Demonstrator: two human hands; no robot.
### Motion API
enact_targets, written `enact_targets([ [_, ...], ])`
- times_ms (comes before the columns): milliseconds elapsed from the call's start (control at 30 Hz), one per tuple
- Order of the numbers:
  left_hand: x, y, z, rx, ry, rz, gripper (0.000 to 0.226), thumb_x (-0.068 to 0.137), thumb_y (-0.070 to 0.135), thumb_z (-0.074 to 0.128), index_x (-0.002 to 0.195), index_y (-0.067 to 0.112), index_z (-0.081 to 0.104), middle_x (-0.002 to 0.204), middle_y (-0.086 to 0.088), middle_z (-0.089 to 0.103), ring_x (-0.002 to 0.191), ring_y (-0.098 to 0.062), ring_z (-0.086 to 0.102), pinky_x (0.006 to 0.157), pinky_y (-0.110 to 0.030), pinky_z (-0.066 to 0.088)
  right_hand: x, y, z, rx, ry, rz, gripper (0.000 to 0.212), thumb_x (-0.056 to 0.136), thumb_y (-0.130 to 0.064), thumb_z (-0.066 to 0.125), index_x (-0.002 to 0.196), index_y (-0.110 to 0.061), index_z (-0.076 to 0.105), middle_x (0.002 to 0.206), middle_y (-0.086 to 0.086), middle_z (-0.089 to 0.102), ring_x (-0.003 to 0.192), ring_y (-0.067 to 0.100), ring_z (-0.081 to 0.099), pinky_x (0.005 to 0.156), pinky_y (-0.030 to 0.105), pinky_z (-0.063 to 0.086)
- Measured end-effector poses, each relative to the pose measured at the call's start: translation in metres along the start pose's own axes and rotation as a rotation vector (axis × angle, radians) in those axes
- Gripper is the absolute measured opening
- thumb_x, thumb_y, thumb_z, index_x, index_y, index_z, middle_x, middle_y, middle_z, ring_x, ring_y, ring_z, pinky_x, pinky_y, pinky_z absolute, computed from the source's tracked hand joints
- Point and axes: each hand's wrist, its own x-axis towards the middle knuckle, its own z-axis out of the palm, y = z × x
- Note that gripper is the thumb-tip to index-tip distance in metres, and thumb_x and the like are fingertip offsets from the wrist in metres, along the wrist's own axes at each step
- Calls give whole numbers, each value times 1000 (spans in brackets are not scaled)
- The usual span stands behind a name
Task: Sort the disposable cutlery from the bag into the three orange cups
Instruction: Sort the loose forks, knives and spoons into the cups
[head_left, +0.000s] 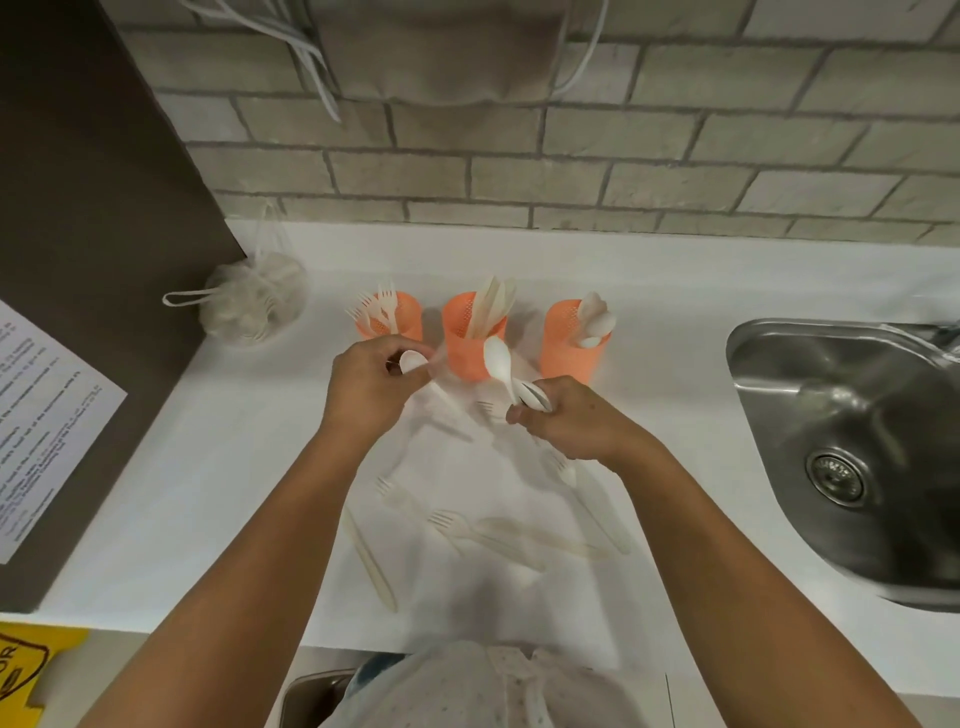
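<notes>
Three orange cups stand in a row on the white counter: the left cup (402, 312) holds forks, the middle cup (465, 338) holds knives, the right cup (569, 343) holds spoons. My left hand (371, 384) grips a white spoon (413, 359) in front of the left and middle cups. My right hand (563, 421) holds another white spoon (498, 358), bowl up, together with more cutlery ends, below the middle and right cups. Several loose forks (452, 522) and a knife (371, 564) lie on the counter between my forearms. A mesh bag (254, 304) with cutlery inside sits at the back left.
A steel sink (852, 452) with a drain takes up the right side. A dark panel with a printed sheet (36, 415) rises on the left. A brick wall (519, 171) backs the counter, with a grey cloth and cords hanging above.
</notes>
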Motion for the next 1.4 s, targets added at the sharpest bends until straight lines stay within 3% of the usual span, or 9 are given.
enact_targets([
  [167,1,7,15,-248,-17,-132,15,89,27,80,101,35,82,97,16,80,94,-11,74,90,-29,55,-2,3,-10,-30,-57,12,20,103,-12,51,102,-9,71,65,-1,60,45,-1,46,43,10,34],
  [367,-5,21,34,-272,-117,-176,28,110,28,47,112,23,74,94,9,76,75,-4,71,77,-26,53,3,2,-7,-24,-89,2,25,104,-18,51,94,-12,73,53,-8,57,47,3,47,51,16,37],
  [467,-6,21,44,-215,-116,-181,39,111,33,35,99,18,69,84,2,72,68,-11,59,77,-32,48,5,1,-3,56,-92,25,26,103,-24,55,92,-14,75,53,-10,49,47,8,41,47,20,34],
  [667,-6,34,66,-377,-96,-264,45,108,46,46,75,20,59,59,14,54,59,-7,52,71,-34,42,5,-2,-4,191,-187,54,26,102,-26,58,92,-9,75,62,-2,39,51,14,28,49,28,23],
  [767,-2,38,74,-402,-164,-216,33,104,42,58,76,26,59,56,18,53,54,-3,51,73,-35,42,6,-2,-10,211,-177,77,23,101,-26,59,94,-6,69,61,-4,38,50,13,28,48,27,23],
  [933,3,38,70,-392,-108,-236,15,106,40,54,99,33,64,73,9,55,63,-10,52,72,-34,48,12,1,-32,530,-56,196,29,96,-41,48,105,-19,63,62,-3,39,50,13,25,46,25,20],
  [1067,6,36,65,-405,-112,-247,22,109,35,49,95,24,62,83,0,65,65,-13,55,69,-31,49,20,3,-56,871,104,130,51,104,-40,30,120,-6,65,64,1,39,51,15,29,48,26,21],
  [1200,7,34,67,-421,-184,-255,21,111,32,45,101,22,61,77,-1,70,65,-7,58,67,-28,44,28,-8,-72,949,221,14,33,110,-35,39,109,-9,59,68,1,46,55,17,38,52,28,32],
  [1400,10,33,71,-391,-195,-245,24,109,32,45,105,18,64,66,8,56,66,-11,49,67,-30,40,53,-25,-85,1027,457,-120,17,109,-21,51,102,-6,56,78,8,60,59,22,52,62,34,47],
])
